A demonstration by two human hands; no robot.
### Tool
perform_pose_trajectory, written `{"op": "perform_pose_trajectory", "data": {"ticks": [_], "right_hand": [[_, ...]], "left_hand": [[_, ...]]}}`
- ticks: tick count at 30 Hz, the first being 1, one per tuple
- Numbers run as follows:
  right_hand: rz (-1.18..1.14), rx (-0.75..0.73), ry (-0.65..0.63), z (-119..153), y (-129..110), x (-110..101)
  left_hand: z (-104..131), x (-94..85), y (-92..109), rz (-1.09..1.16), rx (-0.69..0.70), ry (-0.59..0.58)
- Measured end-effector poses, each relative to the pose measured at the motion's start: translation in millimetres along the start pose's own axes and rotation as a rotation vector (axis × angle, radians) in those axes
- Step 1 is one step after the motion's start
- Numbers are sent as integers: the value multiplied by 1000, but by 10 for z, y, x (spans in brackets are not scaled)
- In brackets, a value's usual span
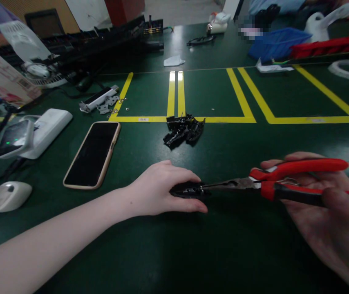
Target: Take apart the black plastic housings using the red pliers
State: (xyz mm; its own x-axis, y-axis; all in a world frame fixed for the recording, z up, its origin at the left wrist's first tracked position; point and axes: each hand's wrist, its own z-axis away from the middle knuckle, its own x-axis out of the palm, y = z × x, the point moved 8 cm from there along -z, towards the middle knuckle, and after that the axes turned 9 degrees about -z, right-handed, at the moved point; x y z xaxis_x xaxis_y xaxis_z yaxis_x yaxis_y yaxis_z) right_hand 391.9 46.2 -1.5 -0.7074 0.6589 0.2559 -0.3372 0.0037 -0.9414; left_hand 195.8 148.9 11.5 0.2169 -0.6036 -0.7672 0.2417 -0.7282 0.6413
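My left hand (159,190) is closed around a small black plastic part (188,190), thumb and fingers on opposite sides of it, low over the green table. In my right hand (321,196) is a pair of needle-nose pliers (300,168) with red and black handles. The long metal jaws point left, and their tips meet the right end of the black part. Whether the tips grip something on it is too small to tell. Just beyond my left hand lies a pile of broken black plastic pieces (182,130).
A smartphone (92,155) in a beige case lies left of the pile. Further left are a white power bank (50,128) and a white mouse (10,196). Small metal brackets (108,105) sit near the yellow tape (211,119). A blue bin (278,43) stands at the back right.
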Motion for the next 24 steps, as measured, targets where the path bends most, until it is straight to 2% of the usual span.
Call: {"op": "perform_pose_trajectory", "data": {"ticks": [13, 24], "right_hand": [[-3, 49, 18, -23, 70, -80], [3, 55, 34, -42, 52, -95]], "left_hand": [[-5, 0, 15, 34, 20, -61], [-7, 14, 22, -52, -3, -18]]}}
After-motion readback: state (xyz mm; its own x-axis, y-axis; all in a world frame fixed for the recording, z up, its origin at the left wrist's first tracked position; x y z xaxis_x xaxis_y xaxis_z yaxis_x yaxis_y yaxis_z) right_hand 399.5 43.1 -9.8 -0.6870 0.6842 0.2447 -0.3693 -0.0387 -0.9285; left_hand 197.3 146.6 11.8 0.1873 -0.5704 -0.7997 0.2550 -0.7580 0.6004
